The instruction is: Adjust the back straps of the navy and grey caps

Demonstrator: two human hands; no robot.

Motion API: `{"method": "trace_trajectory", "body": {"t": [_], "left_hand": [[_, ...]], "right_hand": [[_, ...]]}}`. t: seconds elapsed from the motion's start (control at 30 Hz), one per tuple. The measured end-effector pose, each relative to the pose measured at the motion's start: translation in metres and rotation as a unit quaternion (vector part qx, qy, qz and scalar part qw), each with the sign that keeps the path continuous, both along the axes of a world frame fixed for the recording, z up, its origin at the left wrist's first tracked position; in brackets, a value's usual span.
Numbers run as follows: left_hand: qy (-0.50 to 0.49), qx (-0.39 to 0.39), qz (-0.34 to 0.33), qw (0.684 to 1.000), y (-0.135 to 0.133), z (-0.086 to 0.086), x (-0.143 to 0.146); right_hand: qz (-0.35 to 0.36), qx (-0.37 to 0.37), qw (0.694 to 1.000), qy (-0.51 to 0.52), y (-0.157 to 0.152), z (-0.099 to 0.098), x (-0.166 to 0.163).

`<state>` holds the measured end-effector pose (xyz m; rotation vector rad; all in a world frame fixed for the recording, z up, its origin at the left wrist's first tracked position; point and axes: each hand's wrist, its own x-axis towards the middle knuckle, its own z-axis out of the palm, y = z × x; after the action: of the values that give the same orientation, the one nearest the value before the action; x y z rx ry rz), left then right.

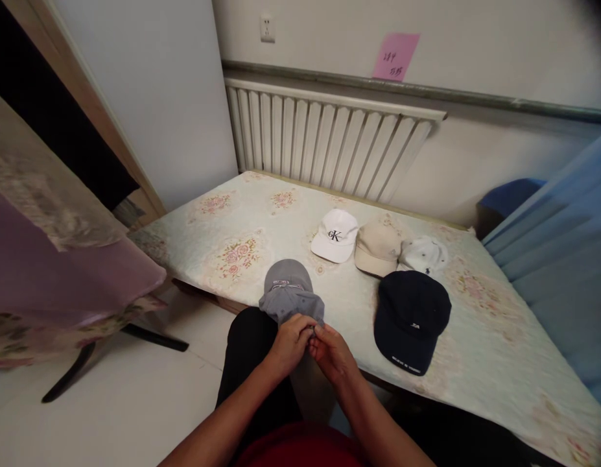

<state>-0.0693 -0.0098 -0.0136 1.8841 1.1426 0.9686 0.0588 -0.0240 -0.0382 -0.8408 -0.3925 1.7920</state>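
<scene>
A grey baseball cap (293, 299) lies at the near edge of the bed, partly over my knee, its brim pointing away from me. My left hand (294, 340) and my right hand (330, 350) meet at the cap's near end, fingers closed and pinching there. The exact part between the fingertips is mostly hidden. To the right, a dark navy cap (412, 311) rests with its brim toward me. Behind it stand a white cap with black lettering (336, 232), a beige cap (378, 246) and a white cap with a small dark logo (424, 254).
The caps lie on a bed with a pale floral cover (193, 227). A white radiator (329, 136) runs along the wall behind it. A blue curtain (563, 259) hangs at the right. At the left stands a chair draped in pinkish cloth (67, 272), its dark legs on the floor.
</scene>
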Motion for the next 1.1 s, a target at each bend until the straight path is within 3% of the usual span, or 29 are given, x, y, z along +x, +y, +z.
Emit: {"method": "trace_trajectory", "body": {"t": [0.27,0.43,0.53,0.6,0.67,0.73,0.83,0.9,0.97,1.03,1.1], "left_hand": [[0.044,0.029,0.034,0.998,-0.011,0.007,-0.010],[0.025,0.062,0.043,0.997,-0.020,0.016,-0.017],[-0.005,0.071,0.082,0.994,-0.029,0.017,-0.020],[-0.036,0.028,0.109,0.993,-0.037,0.012,-0.020],[-0.087,-0.083,0.118,0.986,-0.047,0.003,-0.017],[-0.170,-0.251,0.093,0.948,-0.055,-0.006,-0.012],[-0.371,-0.427,0.012,0.825,-0.058,-0.012,-0.007],[-0.511,-0.447,-0.028,0.734,-0.052,-0.009,-0.006],[-0.609,-0.432,-0.036,0.665,-0.042,-0.004,-0.007],[-0.660,-0.421,-0.021,0.622,-0.031,0.000,-0.007],[-0.681,-0.419,0.008,0.600,-0.022,0.003,-0.005]], "right_hand": [[-0.021,-0.006,1.000,-0.002,0.003,-0.005,0.004],[-0.029,0.004,1.000,0.010,0.002,-0.003,0.008],[-0.033,0.011,0.999,0.022,0.002,0.001,0.011],[-0.040,0.014,0.999,0.028,0.003,0.005,0.013],[-0.046,0.014,0.998,0.035,0.004,0.009,0.014],[-0.049,0.015,0.998,0.042,0.005,0.013,0.014],[-0.049,0.019,0.997,0.051,0.004,0.019,0.013],[-0.048,0.022,0.997,0.055,0.002,0.022,0.013],[-0.048,0.024,0.997,0.058,0.001,0.026,0.014],[-0.051,0.026,0.997,0.061,-0.001,0.030,0.017],[-0.058,0.030,0.996,0.065,-0.002,0.035,0.020]]}}
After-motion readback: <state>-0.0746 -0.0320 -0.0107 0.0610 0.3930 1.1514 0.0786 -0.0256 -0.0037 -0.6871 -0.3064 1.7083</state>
